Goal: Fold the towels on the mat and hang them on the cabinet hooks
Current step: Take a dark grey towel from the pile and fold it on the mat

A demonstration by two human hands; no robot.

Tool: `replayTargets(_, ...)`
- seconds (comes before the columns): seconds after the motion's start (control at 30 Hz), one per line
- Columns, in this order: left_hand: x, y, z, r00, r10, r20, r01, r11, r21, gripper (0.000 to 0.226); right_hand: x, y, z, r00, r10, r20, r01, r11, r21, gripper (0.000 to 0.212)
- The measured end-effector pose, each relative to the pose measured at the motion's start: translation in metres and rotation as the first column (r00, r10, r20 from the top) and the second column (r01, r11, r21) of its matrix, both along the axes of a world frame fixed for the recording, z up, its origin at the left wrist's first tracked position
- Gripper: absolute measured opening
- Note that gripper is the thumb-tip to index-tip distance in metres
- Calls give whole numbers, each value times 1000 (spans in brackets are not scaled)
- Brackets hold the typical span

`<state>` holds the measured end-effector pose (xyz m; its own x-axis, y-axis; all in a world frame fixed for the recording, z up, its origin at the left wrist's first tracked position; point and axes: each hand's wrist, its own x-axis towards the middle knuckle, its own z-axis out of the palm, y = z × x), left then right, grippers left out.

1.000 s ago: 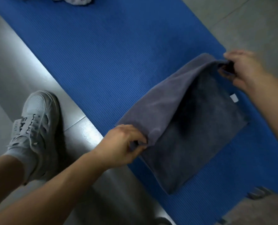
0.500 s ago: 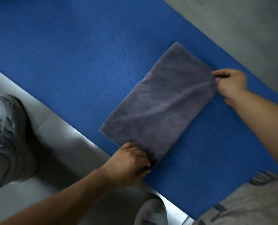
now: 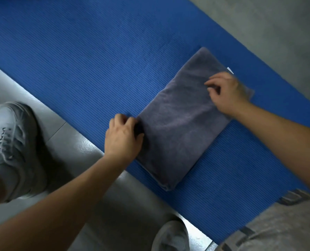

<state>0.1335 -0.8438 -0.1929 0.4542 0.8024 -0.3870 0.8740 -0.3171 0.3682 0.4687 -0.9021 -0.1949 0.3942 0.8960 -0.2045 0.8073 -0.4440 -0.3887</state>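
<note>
Blue mat (image 3: 78,60) on grey floor (image 3: 268,24): left hand (image 3: 122,137) pinches folded towel (image 3: 179,127); right hand (image 3: 226,91) atop, grip unclear.

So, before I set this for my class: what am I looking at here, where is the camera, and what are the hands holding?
No machine: a person's bare hands, filmed by a head-worn camera looking down. A folded grey towel lies on a blue mat. The left hand grips the towel's edge; the right hand lies over its far end, near a white tag, though whether it grips is unclear. A pale sneaker stands beside the mat.
</note>
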Motion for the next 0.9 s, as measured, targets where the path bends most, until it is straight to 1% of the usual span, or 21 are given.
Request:
replayTargets(0.07, 1, 11, 1, 996, 46, -75, -53, 994, -95, 43, -12, 20, -1, 995, 74, -74, -73, 997, 16, 25)
replayTargets(0.13, 0, 17, 1, 992, 80, -95, -94, 984, -148, 46, -19, 40, 1, 990, 83, -118, -80, 996, 27, 29)
replayTargets(0.2, -3, 22, 1, 988, 121, -100, -138, 974, -178, 46, -18, 58, 3, 988, 95, -124, -95, 995, 6, 34)
replayTargets(0.3, -11, 25, 0, 982, 155, -105, -175, 959, -222, 40, -8, 80, 4, 987, 158, -38, -161, 980, -116, 43)
replayTargets(0.4, -16, 30, -2, 976, 187, -115, -213, 933, -289, 28, 7, 102, 2, 974, 227, 28, -212, 943, -256, 48)
replayTargets(0.47, -21, 34, -2, 975, 181, -126, -213, 917, -338, 23, 16, 114, 4, 961, 265, 75, -223, 908, -356, 45)
replayTargets(0.57, -26, 43, -3, 979, 162, -125, -199, 897, -394, 20, 25, 127, 9, 943, 314, 108, -236, 863, -446, 33)
replayTargets(0.6, -27, 45, -3, 978, 167, -125, -204, 893, -401, 20, 27, 132, 10, 941, 325, 100, -249, 858, -449, 30)
replayTargets(0.67, -28, 50, -3, 971, 204, -123, -236, 895, -377, 20, 28, 142, 10, 943, 319, 100, -253, 877, -408, 27)
replayTargets(0.7, -29, 52, -2, 963, 239, -123, -267, 904, -333, 19, 26, 149, 9, 947, 300, 116, -240, 899, -365, 27)
replayTargets(0.8, -32, 67, 2, 938, 336, -82, -345, 931, -124, 21, 13, 178, 7, 969, 190, 157, -154, 964, -219, 28)
replayTargets(0.83, -33, 74, 3, 930, 361, -65, -365, 926, -91, 20, 7, 189, 7, 974, 161, 161, -132, 974, -182, 28)
replayTargets(0.9, -39, 88, 2, 922, 387, -27, -388, 918, -84, 18, -3, 208, 5, 978, 131, 162, -112, 986, -121, 28)
